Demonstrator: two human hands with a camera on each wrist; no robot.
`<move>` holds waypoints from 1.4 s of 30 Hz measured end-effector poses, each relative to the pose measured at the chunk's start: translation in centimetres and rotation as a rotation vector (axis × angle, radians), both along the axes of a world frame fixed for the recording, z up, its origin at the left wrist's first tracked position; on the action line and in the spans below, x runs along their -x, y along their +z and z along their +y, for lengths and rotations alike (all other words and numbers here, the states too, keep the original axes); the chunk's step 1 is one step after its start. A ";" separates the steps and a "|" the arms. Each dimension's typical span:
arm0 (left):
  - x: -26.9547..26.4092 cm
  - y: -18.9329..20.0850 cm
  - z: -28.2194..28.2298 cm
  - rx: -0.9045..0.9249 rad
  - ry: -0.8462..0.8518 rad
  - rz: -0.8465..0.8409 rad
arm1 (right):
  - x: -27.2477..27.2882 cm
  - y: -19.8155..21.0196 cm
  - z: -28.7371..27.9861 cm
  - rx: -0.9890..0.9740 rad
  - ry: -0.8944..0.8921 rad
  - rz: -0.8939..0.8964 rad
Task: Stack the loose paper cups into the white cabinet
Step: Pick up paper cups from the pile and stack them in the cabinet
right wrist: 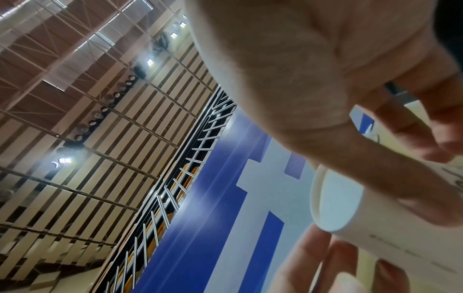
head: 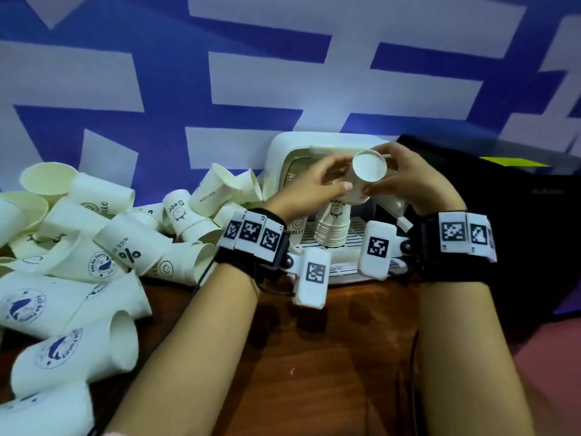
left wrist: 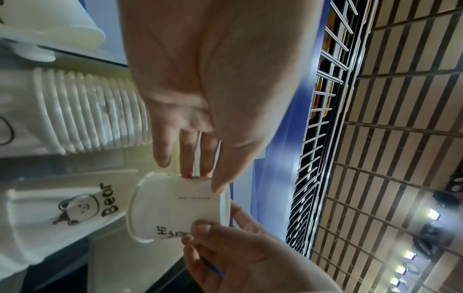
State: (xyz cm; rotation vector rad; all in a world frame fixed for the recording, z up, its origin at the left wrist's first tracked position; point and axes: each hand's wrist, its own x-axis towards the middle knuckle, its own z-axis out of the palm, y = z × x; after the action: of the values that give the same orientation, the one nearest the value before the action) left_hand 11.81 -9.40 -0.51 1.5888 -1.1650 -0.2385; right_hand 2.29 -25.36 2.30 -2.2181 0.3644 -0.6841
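The right hand (right wrist: 313, 83) fills the upper right, its thumb laid along the side of a white paper cup (right wrist: 400, 243) whose recessed base faces the camera. Fingertips of the left hand (right wrist: 323, 263) touch the cup from below (both hands blurred, so close). Behind: a blue-and-white banner (right wrist: 225, 208), a metal railing (right wrist: 175, 188) and a slatted ceiling (right wrist: 87, 99) with lit lamps.

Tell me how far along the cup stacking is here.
Partly done. A stack of cups already stands upside down in the white cabinet. The left hand and right hand hold one paper cup above that stack, bottom toward the camera. A large pile of loose cups still waits on the table.
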 end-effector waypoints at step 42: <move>-0.9 -2.5 -1.9 -0.228 0.089 -0.152 | -4.3 -3.7 -0.5 -0.209 -0.055 -0.020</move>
State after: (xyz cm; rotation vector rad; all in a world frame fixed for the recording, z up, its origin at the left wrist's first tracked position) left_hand 12.70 -11.29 -3.00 1.8819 -1.2135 -0.2002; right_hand 6.54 -25.90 -1.43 -2.0088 0.4670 -0.6653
